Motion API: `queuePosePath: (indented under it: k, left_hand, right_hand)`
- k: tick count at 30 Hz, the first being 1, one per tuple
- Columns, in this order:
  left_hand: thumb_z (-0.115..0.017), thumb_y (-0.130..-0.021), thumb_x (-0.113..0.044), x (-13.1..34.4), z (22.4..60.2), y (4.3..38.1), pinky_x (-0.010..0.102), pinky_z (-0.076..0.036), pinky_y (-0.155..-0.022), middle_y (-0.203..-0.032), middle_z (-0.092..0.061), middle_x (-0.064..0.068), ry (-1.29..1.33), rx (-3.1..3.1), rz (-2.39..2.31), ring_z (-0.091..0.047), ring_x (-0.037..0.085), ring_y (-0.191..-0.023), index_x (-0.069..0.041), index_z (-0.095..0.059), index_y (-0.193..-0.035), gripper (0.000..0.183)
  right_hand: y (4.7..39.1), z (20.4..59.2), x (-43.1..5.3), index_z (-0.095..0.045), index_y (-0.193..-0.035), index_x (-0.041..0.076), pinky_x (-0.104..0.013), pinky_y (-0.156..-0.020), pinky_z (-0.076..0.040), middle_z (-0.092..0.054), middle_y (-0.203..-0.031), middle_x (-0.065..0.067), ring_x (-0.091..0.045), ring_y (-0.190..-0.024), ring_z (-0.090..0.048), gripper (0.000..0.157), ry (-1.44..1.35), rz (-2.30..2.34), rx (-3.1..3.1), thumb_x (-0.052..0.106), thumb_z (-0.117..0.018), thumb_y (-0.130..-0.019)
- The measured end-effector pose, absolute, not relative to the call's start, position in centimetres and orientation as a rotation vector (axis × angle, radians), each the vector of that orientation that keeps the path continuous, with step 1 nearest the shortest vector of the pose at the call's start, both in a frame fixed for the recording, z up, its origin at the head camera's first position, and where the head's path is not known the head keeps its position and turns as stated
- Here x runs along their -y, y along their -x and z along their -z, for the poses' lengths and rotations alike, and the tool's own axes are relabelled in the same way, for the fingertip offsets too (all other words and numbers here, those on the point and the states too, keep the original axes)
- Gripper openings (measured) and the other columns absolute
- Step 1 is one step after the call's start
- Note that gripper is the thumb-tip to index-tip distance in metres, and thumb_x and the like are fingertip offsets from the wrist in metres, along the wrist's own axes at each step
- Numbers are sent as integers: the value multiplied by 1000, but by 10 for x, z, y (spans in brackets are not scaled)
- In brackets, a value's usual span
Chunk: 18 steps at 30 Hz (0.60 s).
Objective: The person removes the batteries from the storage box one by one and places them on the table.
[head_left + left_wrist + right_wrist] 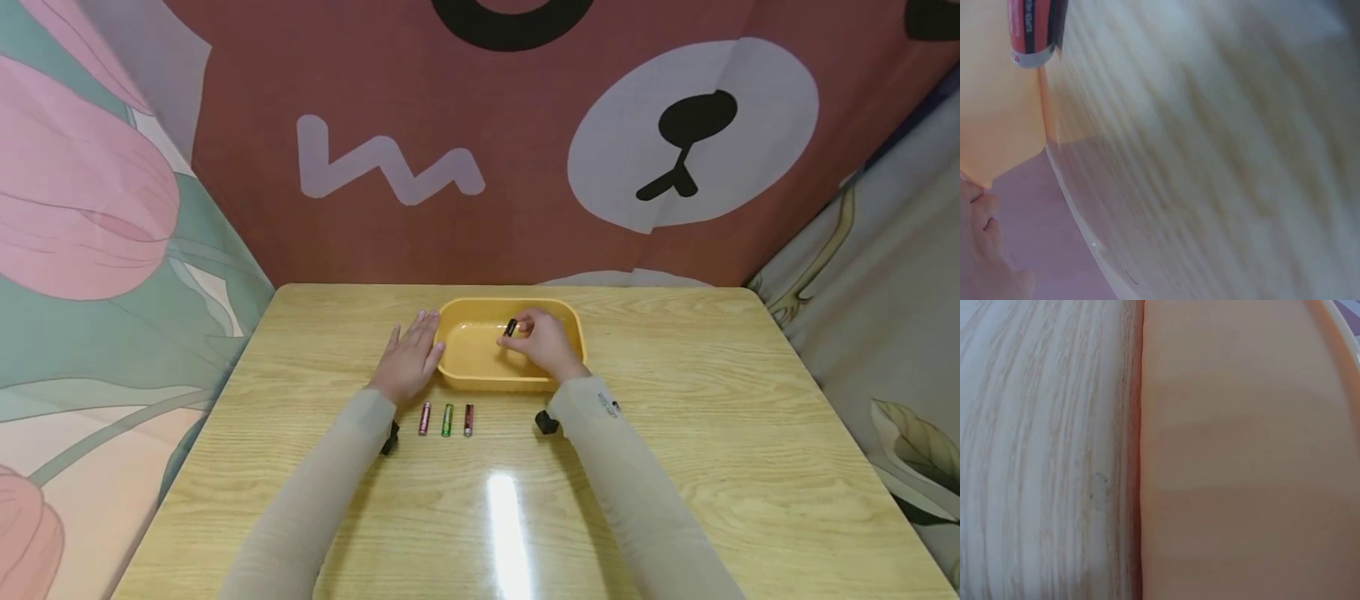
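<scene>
Over the yellow plastic basin (480, 385), my right hand (551, 343) pinches a small black battery (511, 327) between thumb and fingers. My left hand (408, 360) lies with straight fingers against the basin's left rim. In front of the basin, a pink battery (424, 419), a green battery (447, 420) and a dark red battery (468, 420) lie in a row on the table. The left wrist view has the end of a red battery (1030, 31) close up, with left-hand fingers (991, 256) at the lower left. Only basin wall (1241, 456) and tabletop fill the right wrist view.
The light wooden table (675, 467) reaches back to a reddish-brown printed curtain (375, 242). Patterned cloth hangs on both sides. Black wrist cameras, such as the right one (547, 422), sit under the sleeves near the tabletop.
</scene>
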<state>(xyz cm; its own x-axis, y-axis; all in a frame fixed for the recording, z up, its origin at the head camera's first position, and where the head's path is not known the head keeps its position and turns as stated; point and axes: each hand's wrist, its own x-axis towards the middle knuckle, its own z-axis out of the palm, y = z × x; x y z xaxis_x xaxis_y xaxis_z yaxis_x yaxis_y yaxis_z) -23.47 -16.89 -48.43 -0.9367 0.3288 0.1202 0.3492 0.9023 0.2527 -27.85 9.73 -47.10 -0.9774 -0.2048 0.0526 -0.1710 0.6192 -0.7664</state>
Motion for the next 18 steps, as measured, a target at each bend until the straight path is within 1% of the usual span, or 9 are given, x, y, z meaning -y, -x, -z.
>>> queuePosePath:
  k: [5, 8, 10, 15, 18]
  left_hand:
    - [-15, -101, -48, 170, 486, 235, 50, -6, -114, -157, -11, 0, 533, 2981, 418, -1, 14, -143, -14, -7, -152, 62]
    - [-17, -102, -47, 169, 486, 235, 50, -6, -114, -157, -12, 1, 535, 2976, 423, -2, 14, -143, -13, -8, -152, 62]
    - [-18, -102, -47, 169, 486, 235, 50, -6, -114, -157, -11, 1, 534, 2978, 417, -1, 14, -143, -13, -8, -152, 62]
    - [-20, -102, -45, 169, 485, 235, 50, -4, -114, -157, -11, 0, 529, 2990, 419, -1, 14, -143, -13, -7, -152, 61]
    - [-20, -102, -45, 170, 486, 235, 50, -4, -114, -157, -12, 2, 533, 2983, 419, -1, 15, -143, -13, -7, -152, 61]
  right_hand:
    - [276, 469, -96, -58, -115, 5, -37, -77, -49, -56, -97, -5, -22, -90, -53, 62, 389, 1362, -2846, 46, -78, -72]
    - [275, 469, -97, -58, -118, 5, -37, -81, -49, -57, -100, -4, -21, -92, -54, 66, 435, 1376, -2887, 49, -77, -72]
    - [274, 468, -97, -58, -119, 5, -37, -82, -49, -57, -99, -4, -21, -92, -55, 66, 470, 1400, -2909, 48, -77, -73]
    - [270, 463, -97, -58, -117, 4, -43, -83, -50, -56, -97, -7, -25, -91, -56, 63, 537, 1496, -2932, 45, -77, -73]
    - [268, 462, -96, -58, -117, 5, -45, -84, -50, -56, -97, -8, -26, -91, -56, 63, 549, 1500, -2934, 46, -77, -73]
